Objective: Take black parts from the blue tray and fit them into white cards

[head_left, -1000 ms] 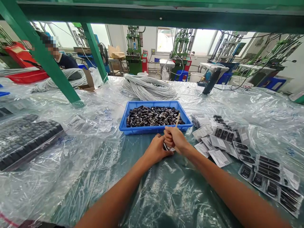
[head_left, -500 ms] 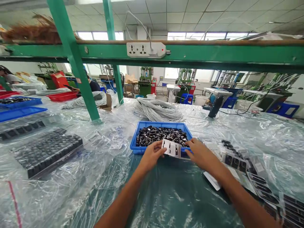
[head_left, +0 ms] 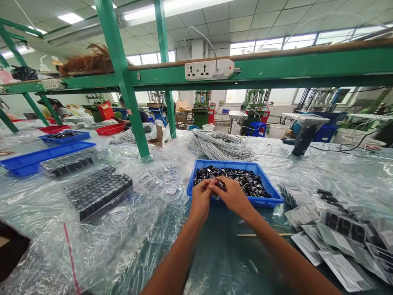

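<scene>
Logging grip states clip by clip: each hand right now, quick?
Left hand: fingers closed; what they may grip is mostly hidden.
Right hand: closed on a small, dark, glossy piece, partly covered by fingers.

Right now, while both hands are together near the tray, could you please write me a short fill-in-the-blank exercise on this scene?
1. The left hand and right hand meet near a tray coloured ____, which holds small black parts.
2. The thin stick on the bench is partly hidden from view by the ____ forearm.
3. The white power strip is on a beam coloured ____.

Missing words: blue; right; green.
</scene>
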Motion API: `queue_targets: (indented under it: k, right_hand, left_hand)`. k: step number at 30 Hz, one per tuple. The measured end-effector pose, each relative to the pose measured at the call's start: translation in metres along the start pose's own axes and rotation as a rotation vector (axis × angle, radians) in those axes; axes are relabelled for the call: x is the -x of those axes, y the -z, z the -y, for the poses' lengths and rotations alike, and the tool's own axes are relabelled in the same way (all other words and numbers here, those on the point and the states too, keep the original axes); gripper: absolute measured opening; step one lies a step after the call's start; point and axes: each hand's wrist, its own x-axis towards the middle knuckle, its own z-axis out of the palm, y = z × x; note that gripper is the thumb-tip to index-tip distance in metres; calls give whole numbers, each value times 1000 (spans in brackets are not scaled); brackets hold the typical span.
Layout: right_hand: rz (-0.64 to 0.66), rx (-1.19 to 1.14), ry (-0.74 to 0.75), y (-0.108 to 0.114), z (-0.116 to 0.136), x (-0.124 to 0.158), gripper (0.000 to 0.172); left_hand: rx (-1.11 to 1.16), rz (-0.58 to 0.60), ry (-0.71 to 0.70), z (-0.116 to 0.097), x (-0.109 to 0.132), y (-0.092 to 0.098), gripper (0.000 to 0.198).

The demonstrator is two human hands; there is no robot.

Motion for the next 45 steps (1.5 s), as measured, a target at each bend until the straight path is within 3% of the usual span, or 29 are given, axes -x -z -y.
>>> queue_targets:
  k: [6, 11, 15, 22, 27, 31, 38, 42, 45]
  right_hand:
    - [-47, -11, 215, -4, -13, 2, 27]
    - [-86, 126, 336, -13, -11, 12, 37]
    - [-100, 172, 327, -9, -7, 15, 36]
    - [-114, 48, 301, -1, -6, 14, 37]
    - [-195, -67, 212, -8, -2, 13, 20]
    - [-187, -143, 127, -8, -1, 12, 14]
    - [-233, -133, 152, -2, -8, 9, 12]
    - [-292, -100, 164, -1, -12, 8, 18]
    - [-315, -141, 111, 0, -11, 8, 22]
  left_hand:
    - [-65, -48, -19, 0, 2, -3, 37]
    - [-150, -107, -5, -9, 2, -3, 38]
    - [-21, -69, 73, -19, 1, -3, 37]
    - [104, -65, 118, -19, 1, -1, 38]
    - [119, -99, 97, -14, -2, 3, 37]
    - [118, -92, 103, -9, -4, 7, 37]
    - [71, -1, 84, -11, -1, 2, 32]
    - [64, 84, 162, -10, 3, -2, 40]
    - [24, 147, 125, -7, 3, -1, 47]
